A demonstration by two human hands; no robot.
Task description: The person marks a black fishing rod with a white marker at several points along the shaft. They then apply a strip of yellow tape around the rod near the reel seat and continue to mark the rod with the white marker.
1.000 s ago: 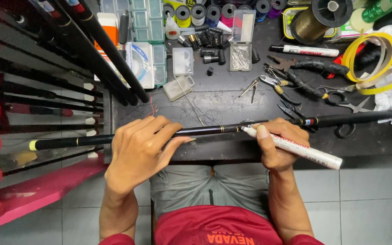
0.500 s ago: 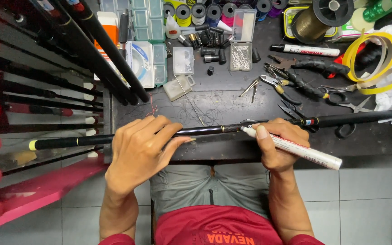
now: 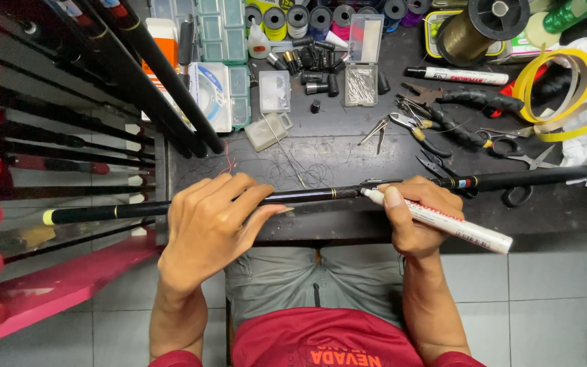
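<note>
Across the dark workbench (image 3: 348, 224), a long black slender fishing rod blank (image 3: 307, 196) lies crosswise. My left hand (image 3: 208, 221) is curled over it, gripping it, exactly as a second ago. Further right, my right hand (image 3: 416, 217) grips a white marker pen (image 3: 443, 221), tip touching the rod. Nothing has shifted, so I judge the marking is mid-stroke.

bright, even overhead light, soft shadows, sharp focus, slight edge distortion.
</note>
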